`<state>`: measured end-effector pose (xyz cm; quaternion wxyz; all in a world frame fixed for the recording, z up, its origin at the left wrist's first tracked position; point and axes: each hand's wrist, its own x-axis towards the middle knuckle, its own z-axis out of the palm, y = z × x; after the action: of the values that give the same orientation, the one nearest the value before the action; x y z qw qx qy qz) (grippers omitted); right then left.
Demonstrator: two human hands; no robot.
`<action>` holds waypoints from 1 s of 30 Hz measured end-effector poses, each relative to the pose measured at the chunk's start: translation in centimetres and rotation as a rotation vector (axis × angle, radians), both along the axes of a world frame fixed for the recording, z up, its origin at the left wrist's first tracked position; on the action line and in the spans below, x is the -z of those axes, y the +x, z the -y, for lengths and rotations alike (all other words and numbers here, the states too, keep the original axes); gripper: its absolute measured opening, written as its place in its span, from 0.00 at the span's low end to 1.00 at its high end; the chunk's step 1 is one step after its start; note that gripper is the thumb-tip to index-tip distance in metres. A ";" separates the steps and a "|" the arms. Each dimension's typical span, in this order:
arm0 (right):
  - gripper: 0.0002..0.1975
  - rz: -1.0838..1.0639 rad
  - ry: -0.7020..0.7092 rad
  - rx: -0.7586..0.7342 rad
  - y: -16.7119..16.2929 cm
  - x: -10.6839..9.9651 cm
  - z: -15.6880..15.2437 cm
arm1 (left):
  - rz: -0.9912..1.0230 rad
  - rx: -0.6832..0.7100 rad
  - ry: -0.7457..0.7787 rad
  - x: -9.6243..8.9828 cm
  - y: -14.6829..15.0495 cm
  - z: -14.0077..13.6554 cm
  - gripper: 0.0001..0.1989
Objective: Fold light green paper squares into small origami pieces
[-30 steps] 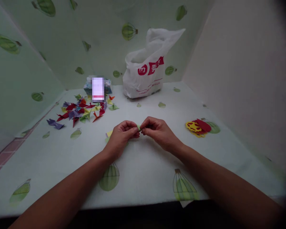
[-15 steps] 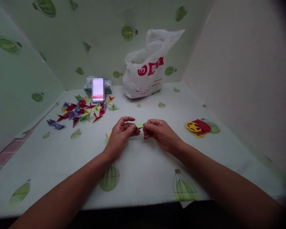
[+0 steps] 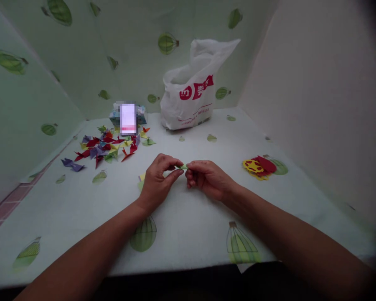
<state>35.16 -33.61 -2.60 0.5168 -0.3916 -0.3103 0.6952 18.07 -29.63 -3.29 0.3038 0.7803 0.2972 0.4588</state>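
Between my two hands, a small folded piece of light green paper (image 3: 183, 167) is held just above the table, seen nearly edge-on. My left hand (image 3: 158, 175) pinches its left end between thumb and fingers. On the other end, the thumb and forefinger of my right hand (image 3: 207, 177) are closed, with the remaining fingers curled under. Partly hidden behind my left hand, yellow and green paper squares (image 3: 142, 184) lie on the table. Farther back on the left is a heap of folded paper cranes (image 3: 103, 146) in red, purple, yellow, green and orange.
A white plastic bag (image 3: 188, 100) with red print stands at the back. Left of it, a lit phone (image 3: 128, 118) leans against a tissue box (image 3: 141, 115). Yellow and red paper cut-outs (image 3: 258, 167) lie to the right. A balloon-print cloth (image 3: 188, 234) covers the table.
My left fingers have shifted from under the green paper to a pinch with the forefinger over it. The paper has tipped and now shows as a thin strip.
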 end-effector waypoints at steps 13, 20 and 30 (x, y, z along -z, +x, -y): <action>0.11 0.591 0.445 0.104 -0.1 -0.1 0.2 | 0.085 -0.046 -0.212 -0.4 0.0 0.0 0.03; 0.07 0.908 0.648 0.224 0.1 -0.6 0.4 | 0.113 -0.001 -0.425 -0.6 0.1 0.1 0.08; 0.08 0.977 0.729 0.216 0.1 -0.7 0.6 | 0.160 0.046 -0.510 -0.3 0.0 0.0 0.08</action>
<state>35.26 -34.22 -1.87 0.4828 -0.4922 -0.6873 0.2285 18.03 -29.62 -2.99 0.5236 0.6463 0.3603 0.4223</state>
